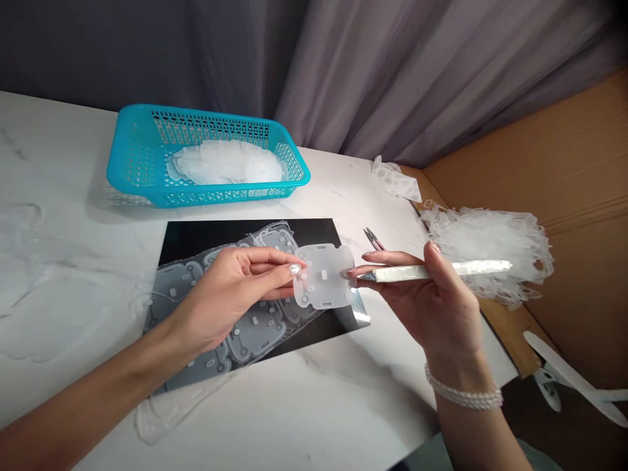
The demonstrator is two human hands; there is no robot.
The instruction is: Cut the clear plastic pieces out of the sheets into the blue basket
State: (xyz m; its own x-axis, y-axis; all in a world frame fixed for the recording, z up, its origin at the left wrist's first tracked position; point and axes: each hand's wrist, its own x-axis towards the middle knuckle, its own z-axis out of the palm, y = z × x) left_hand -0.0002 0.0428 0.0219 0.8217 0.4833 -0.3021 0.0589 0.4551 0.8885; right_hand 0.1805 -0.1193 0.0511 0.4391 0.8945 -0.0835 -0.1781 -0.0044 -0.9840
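My left hand (235, 288) pinches a translucent, rounded-square silicone piece (324, 276) by its left edge, thumb on top, and holds it just above the black mat (206, 237). My right hand (432, 307) grips a white-wrapped craft knife (441, 270) like a pen. Its tip touches the piece's right edge, and the fingertips also steady that edge. Under my left hand a clear silicone sheet (245, 327) of several similar moulded pieces lies across the mat.
A blue plastic basket (142, 147) holding several clear pieces stands at the back of the white marble table (59, 275). Small snips (373, 239) lie right of the mat. A heap of clear trimmings (490, 252) rests on a cardboard box (564, 183) at the right.
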